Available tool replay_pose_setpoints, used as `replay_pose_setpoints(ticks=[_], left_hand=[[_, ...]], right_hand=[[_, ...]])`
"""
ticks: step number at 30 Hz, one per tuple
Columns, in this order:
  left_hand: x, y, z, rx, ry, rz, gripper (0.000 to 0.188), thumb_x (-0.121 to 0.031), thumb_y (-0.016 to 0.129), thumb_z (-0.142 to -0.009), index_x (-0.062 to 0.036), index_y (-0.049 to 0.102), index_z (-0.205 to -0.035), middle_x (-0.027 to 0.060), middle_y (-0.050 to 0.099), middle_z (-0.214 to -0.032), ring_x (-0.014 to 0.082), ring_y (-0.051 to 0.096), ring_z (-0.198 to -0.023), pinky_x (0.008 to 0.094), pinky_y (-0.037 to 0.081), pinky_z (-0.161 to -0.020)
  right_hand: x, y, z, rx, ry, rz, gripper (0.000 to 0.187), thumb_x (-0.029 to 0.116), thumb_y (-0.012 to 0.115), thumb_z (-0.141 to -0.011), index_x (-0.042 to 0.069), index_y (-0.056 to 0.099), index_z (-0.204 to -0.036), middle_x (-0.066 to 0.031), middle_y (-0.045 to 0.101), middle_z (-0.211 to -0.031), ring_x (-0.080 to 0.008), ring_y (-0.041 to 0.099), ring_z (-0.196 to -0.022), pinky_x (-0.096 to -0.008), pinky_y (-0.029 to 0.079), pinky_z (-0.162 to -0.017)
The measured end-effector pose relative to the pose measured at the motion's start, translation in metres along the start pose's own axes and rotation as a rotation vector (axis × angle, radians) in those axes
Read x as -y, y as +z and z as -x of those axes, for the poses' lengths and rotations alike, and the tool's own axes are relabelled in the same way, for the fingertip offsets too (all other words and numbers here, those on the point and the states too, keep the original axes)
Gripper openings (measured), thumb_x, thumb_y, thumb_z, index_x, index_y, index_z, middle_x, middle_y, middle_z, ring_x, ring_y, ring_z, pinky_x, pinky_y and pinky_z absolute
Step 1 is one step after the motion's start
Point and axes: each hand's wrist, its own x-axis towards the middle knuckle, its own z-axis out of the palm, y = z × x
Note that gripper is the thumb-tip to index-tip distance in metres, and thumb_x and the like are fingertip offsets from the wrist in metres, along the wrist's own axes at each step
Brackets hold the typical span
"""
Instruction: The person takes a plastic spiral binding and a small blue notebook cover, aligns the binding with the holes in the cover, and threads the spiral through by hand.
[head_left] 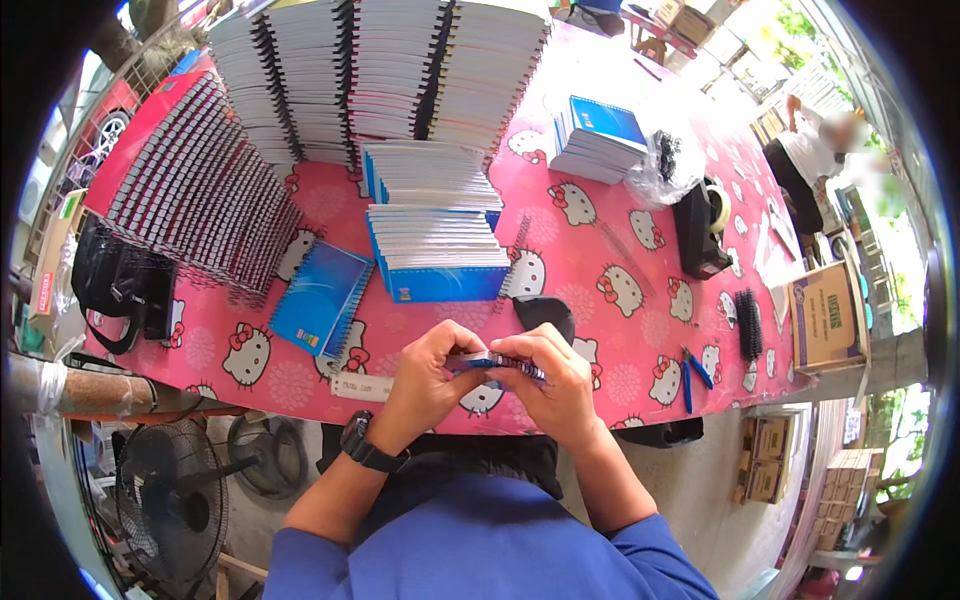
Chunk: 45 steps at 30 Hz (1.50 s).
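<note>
A small blue-covered notebook (492, 362) with a dark spiral binding along one edge is held edge-on between both hands, just above the near edge of the pink patterned tabletop (600, 240). The left hand (425, 380), a black watch (368, 447) on its wrist, is curled closed around the notebook's left end. The right hand (558, 385) pinches the right end, fingers bent over the spiral. Beyond the hands lie stacks of blue notebooks (436, 250); a single blue notebook (320, 297) lies beyond the left hand
</note>
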Motion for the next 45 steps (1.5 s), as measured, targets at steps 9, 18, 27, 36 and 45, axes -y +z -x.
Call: replay_pose_setpoints(ticks=[9,18,27,36,45], left_hand=[[-0.001,-0.002,0.008,-0.079,-0.068,-0.004,0.019,0.001,0.074,-0.072,-0.0040,0.059,-0.083,0.0036,0.064,-0.080,0.0096,0.060,-0.073,0.0248,0.050,-0.066],[0.004,-0.009,0.014,-0.082,-0.164,0.133,0.022,0.000,0.076,-0.072,-0.0035,0.058,-0.085,0.0014,0.064,-0.080,0.0055,0.059,-0.073,0.0223,0.050,-0.062],[-0.048,-0.133,-0.007,-0.274,-0.037,-0.311,0.018,-0.010,0.058,-0.080,-0.0035,0.061,-0.096,0.0036,0.060,-0.083,0.0139,0.057,-0.087,0.0294,0.044,-0.082],[0.049,-0.139,-0.057,-0.179,0.406,-1.293,0.036,-0.010,0.059,-0.075,-0.0070,0.057,-0.111,0.0096,0.054,-0.112,0.0287,0.046,-0.111,0.0466,0.031,-0.094],[0.025,-0.055,-0.079,0.008,0.649,-1.031,0.022,-0.012,0.066,-0.076,-0.0070,0.065,-0.097,0.0022,0.062,-0.097,0.0217,0.057,-0.093,0.0361,0.043,-0.082]], right_hand=[[0.011,0.010,-0.004,-0.001,-0.032,-0.098,0.027,0.009,0.075,-0.074,0.002,0.060,-0.096,-0.0097,0.058,-0.082,-0.0265,0.055,-0.071,-0.0346,0.045,-0.064],[0.014,0.009,-0.013,0.123,-0.165,0.015,0.018,0.002,0.069,-0.075,0.001,0.059,-0.090,-0.0095,0.057,-0.083,-0.0281,0.055,-0.074,-0.0366,0.046,-0.067],[-0.022,-0.015,-0.022,-0.048,-0.034,0.232,0.045,0.018,0.070,-0.080,0.004,0.055,-0.119,-0.0155,0.055,-0.120,-0.0330,0.049,-0.109,-0.0424,0.040,-0.095],[-0.033,0.001,-0.017,0.000,-0.071,0.165,0.023,0.008,0.068,-0.078,0.006,0.065,-0.101,-0.0096,0.064,-0.104,-0.0290,0.055,-0.101,-0.0398,0.044,-0.089],[-0.053,-0.019,-0.003,-0.096,0.047,0.167,0.015,0.003,0.067,-0.078,0.005,0.067,-0.093,-0.0089,0.067,-0.093,-0.0257,0.058,-0.091,-0.0354,0.046,-0.081]])
